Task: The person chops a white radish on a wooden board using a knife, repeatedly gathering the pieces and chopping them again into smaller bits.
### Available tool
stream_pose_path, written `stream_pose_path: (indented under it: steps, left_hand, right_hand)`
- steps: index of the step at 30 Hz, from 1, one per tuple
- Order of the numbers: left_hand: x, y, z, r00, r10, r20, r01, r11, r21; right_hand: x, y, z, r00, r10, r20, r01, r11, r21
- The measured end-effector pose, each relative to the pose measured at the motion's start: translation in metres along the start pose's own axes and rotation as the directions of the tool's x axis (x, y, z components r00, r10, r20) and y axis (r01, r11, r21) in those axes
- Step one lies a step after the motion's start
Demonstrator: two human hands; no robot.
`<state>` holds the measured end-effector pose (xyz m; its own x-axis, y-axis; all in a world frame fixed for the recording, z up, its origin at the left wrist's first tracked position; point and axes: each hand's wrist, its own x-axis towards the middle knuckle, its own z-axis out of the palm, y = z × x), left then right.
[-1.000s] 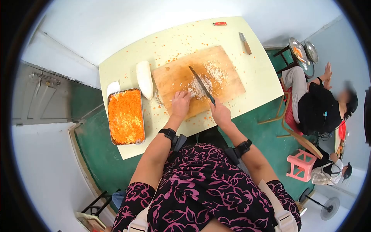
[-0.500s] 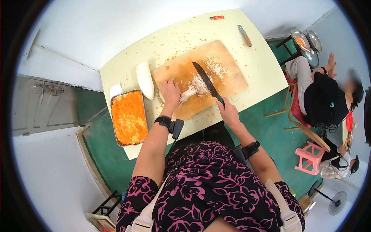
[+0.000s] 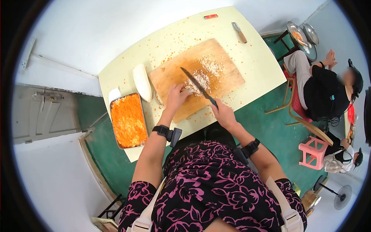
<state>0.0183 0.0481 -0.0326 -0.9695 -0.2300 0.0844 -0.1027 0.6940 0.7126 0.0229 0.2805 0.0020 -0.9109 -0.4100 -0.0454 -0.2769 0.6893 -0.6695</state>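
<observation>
My right hand grips the handle of a kitchen knife with a long dark blade. The blade slants over a wooden cutting board, across finely chopped white bits. Left of the blade, my left hand has its fingers bent over a bunch of thin white strips, mostly hidden under the hand. A second heap of chopped white bits lies farther up the board.
A long white radish lies left of the board, beside a metal tray heaped with chopped orange and pale pieces. A wooden-handled tool and a red item rest at the table's far side. Another person sits at right, near a pink stool.
My left hand has moved right and closed over the white strips, which now show less. The knife has shifted left, nearer my left fingers.
</observation>
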Motion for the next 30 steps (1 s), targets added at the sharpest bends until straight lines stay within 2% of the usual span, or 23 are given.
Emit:
stream_pose_path:
  steps: [3,5,9,11,14,17,20,23,30]
  left_hand:
    - [-0.014,0.001,0.006,0.982,0.17,-0.077,-0.156,0.974,0.164]
    - [-0.017,-0.011,0.016,0.975,0.19,-0.117,-0.17,0.973,0.158]
    - [-0.024,-0.016,0.029,0.944,0.237,-0.231,-0.196,0.963,0.187]
    - [-0.025,-0.013,0.03,0.937,0.246,-0.247,-0.2,0.96,0.197]
    - [-0.026,-0.012,0.029,0.93,0.266,-0.252,-0.216,0.954,0.209]
    - [-0.026,-0.012,0.03,0.92,0.287,-0.267,-0.234,0.948,0.215]
    - [-0.026,-0.01,0.032,0.919,0.284,-0.274,-0.225,0.948,0.227]
    - [-0.025,-0.011,0.03,0.924,0.288,-0.25,-0.226,0.941,0.25]
    - [-0.027,-0.003,0.026,0.911,0.325,-0.253,-0.246,0.922,0.299]
  right_hand:
    - [0.001,-0.006,0.008,0.998,-0.055,0.016,0.055,0.998,-0.033]
    - [0.0,-0.011,0.012,0.995,-0.099,0.023,0.1,0.993,-0.058]
    - [-0.002,-0.007,0.026,0.996,-0.076,0.046,0.081,0.991,-0.11]
    - [-0.002,-0.008,0.026,0.992,-0.077,0.097,0.094,0.978,-0.186]
    - [0.002,-0.011,0.027,0.994,-0.056,0.092,0.071,0.981,-0.178]
    - [0.002,-0.027,0.018,0.997,-0.04,0.062,0.047,0.991,-0.128]
    - [0.003,-0.021,0.028,0.995,-0.104,-0.007,0.103,0.991,-0.083]
    - [0.008,-0.017,0.03,0.995,-0.025,0.096,0.039,0.989,-0.145]
    - [0.009,-0.025,0.025,0.994,-0.064,0.085,0.074,0.989,-0.127]
